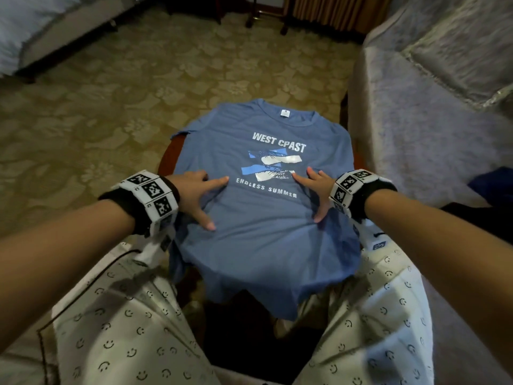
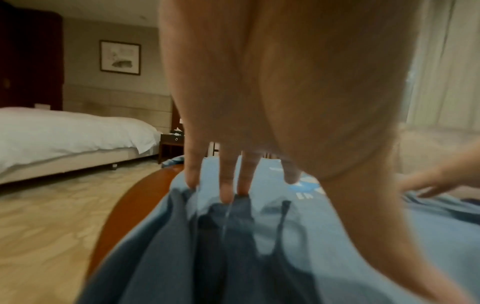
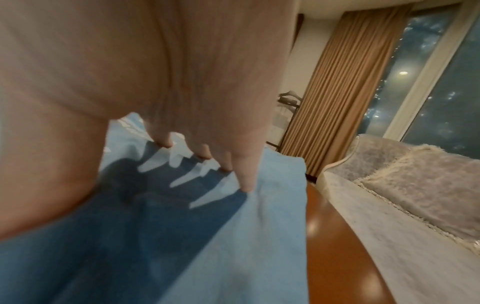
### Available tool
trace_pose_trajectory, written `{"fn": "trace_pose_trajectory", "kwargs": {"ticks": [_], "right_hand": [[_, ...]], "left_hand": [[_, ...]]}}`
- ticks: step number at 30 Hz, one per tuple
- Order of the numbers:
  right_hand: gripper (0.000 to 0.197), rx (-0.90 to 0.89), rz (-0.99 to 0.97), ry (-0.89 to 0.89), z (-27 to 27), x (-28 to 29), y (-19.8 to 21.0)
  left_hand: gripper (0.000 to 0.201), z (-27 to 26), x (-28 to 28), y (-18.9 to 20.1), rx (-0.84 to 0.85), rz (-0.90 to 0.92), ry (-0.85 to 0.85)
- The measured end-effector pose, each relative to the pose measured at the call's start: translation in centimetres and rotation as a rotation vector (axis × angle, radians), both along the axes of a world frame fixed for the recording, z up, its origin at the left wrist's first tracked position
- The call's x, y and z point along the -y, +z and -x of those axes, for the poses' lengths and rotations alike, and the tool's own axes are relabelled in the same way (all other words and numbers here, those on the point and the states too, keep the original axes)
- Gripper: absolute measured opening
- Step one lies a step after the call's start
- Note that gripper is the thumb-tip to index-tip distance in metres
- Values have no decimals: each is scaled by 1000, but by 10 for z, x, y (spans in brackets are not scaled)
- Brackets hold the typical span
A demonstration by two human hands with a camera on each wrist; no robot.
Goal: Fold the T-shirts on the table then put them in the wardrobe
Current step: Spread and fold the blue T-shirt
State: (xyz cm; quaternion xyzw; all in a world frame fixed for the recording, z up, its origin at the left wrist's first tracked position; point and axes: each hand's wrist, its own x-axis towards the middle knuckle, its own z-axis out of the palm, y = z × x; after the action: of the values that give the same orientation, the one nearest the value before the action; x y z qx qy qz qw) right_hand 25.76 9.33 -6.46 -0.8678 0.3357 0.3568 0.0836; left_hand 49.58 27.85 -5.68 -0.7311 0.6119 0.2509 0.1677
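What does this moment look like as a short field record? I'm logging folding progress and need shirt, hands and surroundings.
shirt: blue T-shirt lies spread face up, print visible, hem hanging over the near edge, not yet folded
surface: round wooden table
left hand: fingers spread, pressing flat on the shirt
right hand: fingers spread, pressing flat on the shirt
nearby: sofa to the right, bed to the left

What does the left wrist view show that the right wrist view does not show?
Only the left wrist view shows a bed, a framed picture on the wall and a nightstand. Only the right wrist view shows a brown curtain, a window and a grey sofa. Both show the blue T-shirt spread on the wooden table, with straight fingers touching the cloth.
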Motion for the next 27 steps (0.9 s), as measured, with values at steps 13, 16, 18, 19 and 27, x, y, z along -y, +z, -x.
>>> {"fn": "trace_pose_trajectory", "kwargs": {"ticks": [13, 16, 18, 19, 27], "right_hand": [[89, 414, 91, -282, -20, 26, -11], [104, 258, 18, -346, -20, 30, -27], [106, 254, 11, -340, -20, 36, -26], [106, 258, 8, -332, -19, 40, -26], [102, 322, 49, -318, -15, 64, -36]], "left_hand": [[96, 8, 63, -21, -40, 259, 217], [114, -1, 66, -18, -52, 85, 297], [117, -5, 70, -16, -72, 19, 307], [119, -7, 73, -16, -79, 7, 309], [120, -2, 85, -17, -83, 26, 330]]}}
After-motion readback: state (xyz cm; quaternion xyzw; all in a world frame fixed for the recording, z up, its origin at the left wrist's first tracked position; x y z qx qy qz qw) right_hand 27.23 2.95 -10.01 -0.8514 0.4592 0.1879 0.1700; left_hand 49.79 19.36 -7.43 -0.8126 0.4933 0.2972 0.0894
